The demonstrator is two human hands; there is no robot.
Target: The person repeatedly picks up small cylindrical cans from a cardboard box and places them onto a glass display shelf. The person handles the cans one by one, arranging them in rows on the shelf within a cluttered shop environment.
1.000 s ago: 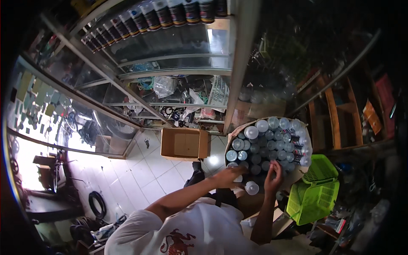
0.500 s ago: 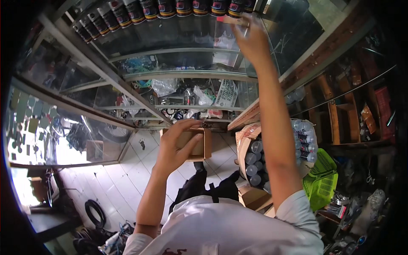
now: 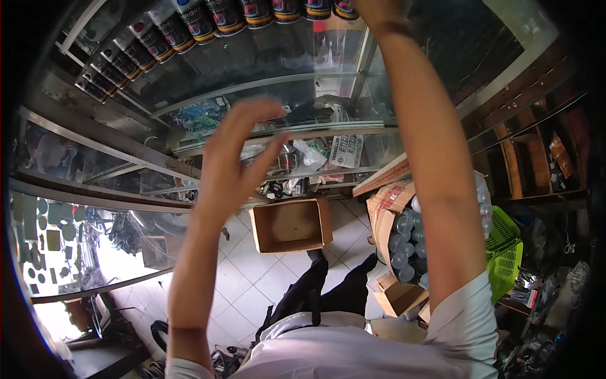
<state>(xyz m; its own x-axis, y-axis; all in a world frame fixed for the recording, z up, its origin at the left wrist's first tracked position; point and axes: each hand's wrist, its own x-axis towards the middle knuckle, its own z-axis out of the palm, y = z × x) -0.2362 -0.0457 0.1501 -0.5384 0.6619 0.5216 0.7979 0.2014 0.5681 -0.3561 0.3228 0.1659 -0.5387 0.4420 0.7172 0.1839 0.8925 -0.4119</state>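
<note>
As the head camera looks down, an open brown box sits on the tiled floor in front of the person's legs and serves as the landmark. Beyond it, high along the picture's top edge, a curved row of dark spray cans stands on a glass shelf, from far left of the box to slightly right of it. The right hand is above and right of the box, up at the row's right end beside the last can. The left hand hovers above and left of the box, fingers spread, thumb well apart, with nothing visible in its grip. Right of the box, a large torn carton holds more cans with clear caps, and a green plastic basket is farther right.

Each can looks like a stiff, smooth metal cylinder, probably moderately heavy if full and a little slippery; the body seems the surest hold, since the caps could pop off.

The right fingers are cut off by the upper edge, so I cannot tell whether they pinch a can. The tops of the nearby cans are also cropped, motion blurs the left fingers, and the right forearm hides part of the carton.
</note>
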